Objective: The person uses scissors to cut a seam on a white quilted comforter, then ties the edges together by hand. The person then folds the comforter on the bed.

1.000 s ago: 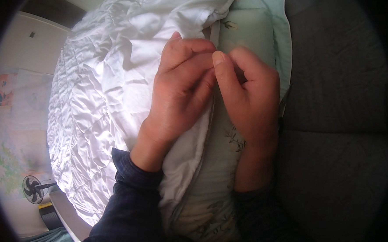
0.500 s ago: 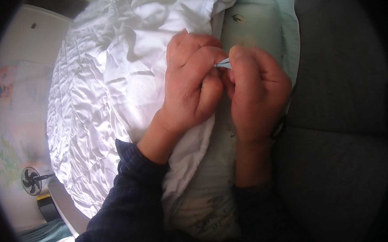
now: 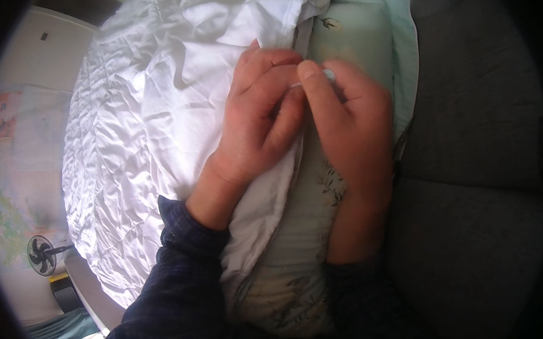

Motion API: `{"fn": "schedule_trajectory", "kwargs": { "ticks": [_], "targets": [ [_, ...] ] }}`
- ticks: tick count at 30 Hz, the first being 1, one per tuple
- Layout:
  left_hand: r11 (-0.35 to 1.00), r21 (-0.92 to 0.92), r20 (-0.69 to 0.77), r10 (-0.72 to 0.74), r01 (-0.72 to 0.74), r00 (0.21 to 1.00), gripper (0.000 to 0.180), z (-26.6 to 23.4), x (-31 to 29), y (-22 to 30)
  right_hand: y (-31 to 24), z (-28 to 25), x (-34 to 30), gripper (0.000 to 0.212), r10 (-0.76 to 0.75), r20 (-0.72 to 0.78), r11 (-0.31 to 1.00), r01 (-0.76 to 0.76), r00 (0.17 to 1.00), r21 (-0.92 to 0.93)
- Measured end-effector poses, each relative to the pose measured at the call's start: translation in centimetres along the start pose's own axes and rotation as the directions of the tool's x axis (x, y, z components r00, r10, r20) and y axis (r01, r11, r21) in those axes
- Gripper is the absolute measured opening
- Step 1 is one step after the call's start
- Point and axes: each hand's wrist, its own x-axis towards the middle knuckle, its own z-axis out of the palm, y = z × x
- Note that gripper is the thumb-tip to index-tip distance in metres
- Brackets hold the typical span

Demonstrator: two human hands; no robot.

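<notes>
Occupying the far left, a picture (image 3: 6, 116) in reddish tones was positioned above a green leaf-like pattern (image 3: 5, 223) on a pale surface. Below these, a dark-bladed fan (image 3: 41, 255) appeared sideways, with teal cloth (image 3: 62, 331) lower down near the rim of the view. To the right of the fan, a white quilt (image 3: 118, 165) was spread out, its surface gathered in many creases.

A dark checked left sleeve (image 3: 173, 279) ended at the left wrist. The left hand (image 3: 262, 108) was positioned over the right margin of the quilt, fingers curled inward and thumb closed toward the forefinger, pinching a pale strip (image 3: 330, 75). The strip was located between the two hands; a thin sliver showed at the left thumb, and a rounded light-blue end projected above the right forefinger. Most of its length was hidden by the fingers.

The right hand (image 3: 358, 116), slightly blurred, was closed on the same strip, thumb laid across the bent forefinger. Underneath lay light-green floral bedding (image 3: 353, 30) with a pale-edged border. A dark grey padded surface (image 3: 472, 128) adjoined it at far right, with a seam running across.
</notes>
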Motion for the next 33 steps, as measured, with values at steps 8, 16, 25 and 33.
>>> {"fn": "schedule_trajectory", "kwargs": {
  "ticks": [8, 16, 25, 33],
  "targets": [
    [0.975, 0.167, -0.148, 0.170, -0.145, 0.974, 0.023, 1.3, 0.4, -0.2, -1.1, 1.3, -0.4, 0.035, -0.018, -0.194, 0.993, 0.040, 0.981, 0.111],
    [0.999, 0.005, -0.150, -0.039, 0.040, 0.988, 0.039, 0.4, -0.3, -1.0, -0.2, 2.0, -0.4, 0.032, 0.186, -0.184, 0.959, -0.137, 0.965, 0.248],
    [0.869, 0.436, 0.461, -0.437, 0.232, 0.773, 0.076, -16.2, -21.0, 8.3, 0.4, 2.0, -0.2, 0.018, 0.010, -0.494, 0.976, 0.099, 0.869, 0.195],
    [0.754, 0.429, 0.289, -0.636, 0.497, 0.716, 0.092, -10.8, -37.6, 8.2, 1.3, 3.3, -2.6, 0.005, -0.038, -0.316, 0.981, -0.025, 0.948, -0.193]
  ]
}}
